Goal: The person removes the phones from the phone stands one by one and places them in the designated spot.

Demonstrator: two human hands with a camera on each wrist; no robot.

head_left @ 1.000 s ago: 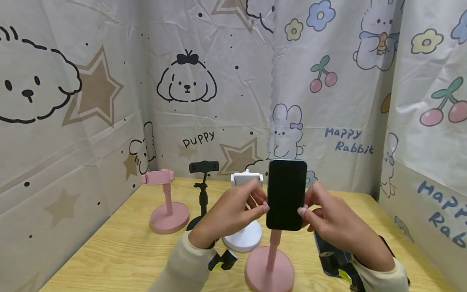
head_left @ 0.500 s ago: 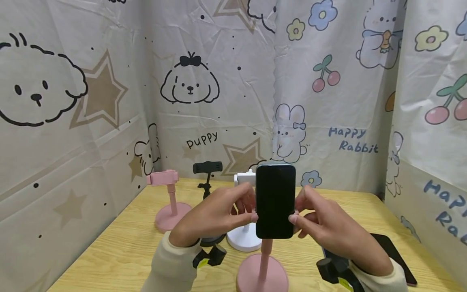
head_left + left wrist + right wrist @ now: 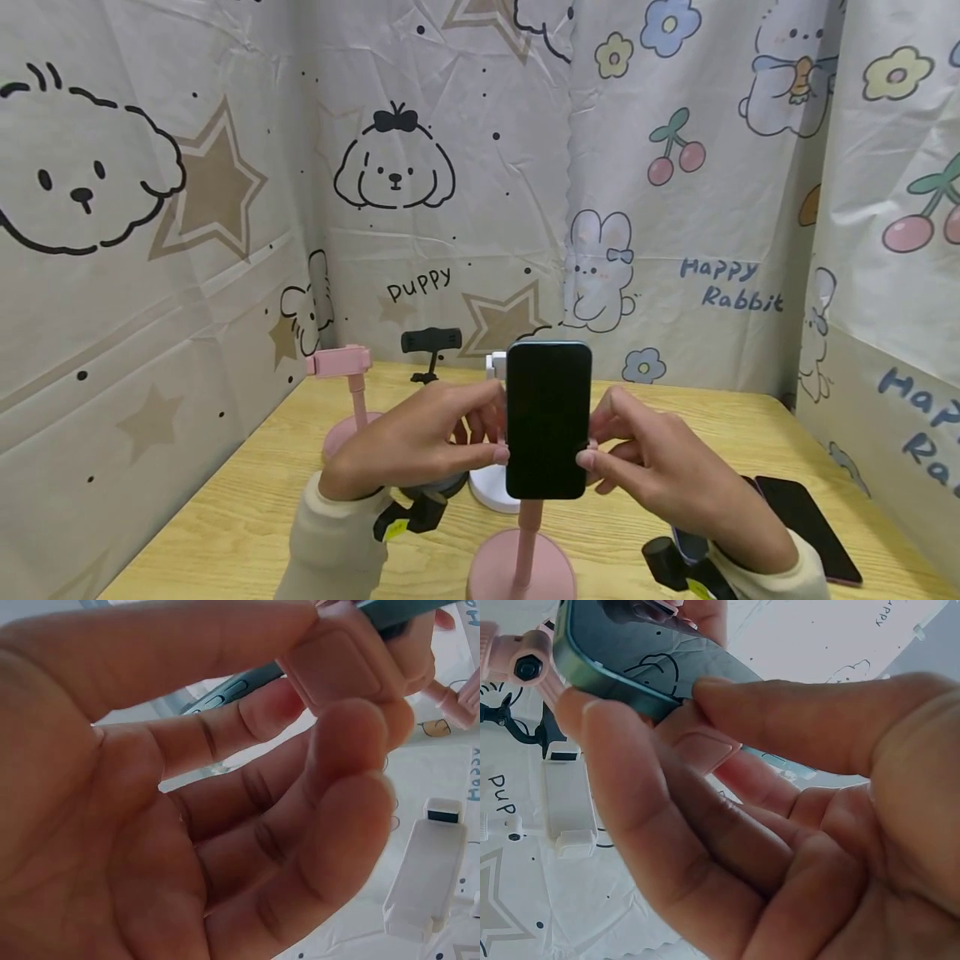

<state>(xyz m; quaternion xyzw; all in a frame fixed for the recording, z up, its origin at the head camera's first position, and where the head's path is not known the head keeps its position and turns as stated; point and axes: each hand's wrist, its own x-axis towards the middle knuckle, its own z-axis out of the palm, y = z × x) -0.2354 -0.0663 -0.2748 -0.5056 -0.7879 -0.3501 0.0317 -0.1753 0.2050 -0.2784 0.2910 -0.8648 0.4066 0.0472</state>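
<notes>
An upright dark-screened smartphone (image 3: 549, 421) sits in the clamp of a pink phone stand (image 3: 522, 567), whose round base shows below it. From the left, my left hand (image 3: 423, 437) pinches one end of the clamp between thumb and fingers; in the left wrist view that pink clamp end (image 3: 337, 667) lies against the phone's side. My right hand (image 3: 663, 458) pinches the opposite pink clamp end (image 3: 697, 746), its thumb at the phone's front edge. The middle of the clamp is hidden behind the phone.
Behind my left hand stand another pink phone stand (image 3: 341, 361), a black stand (image 3: 431, 340) and a white stand (image 3: 495, 492), partly covered. A dark flat device (image 3: 813, 529) lies at the right, with another partly under my right arm. Printed curtains (image 3: 480, 250) enclose the table.
The phone and its pink stand have shifted left and slightly nearer, with both hands moving along and keeping their grip on the clamp ends. The head view has turned slightly left.
</notes>
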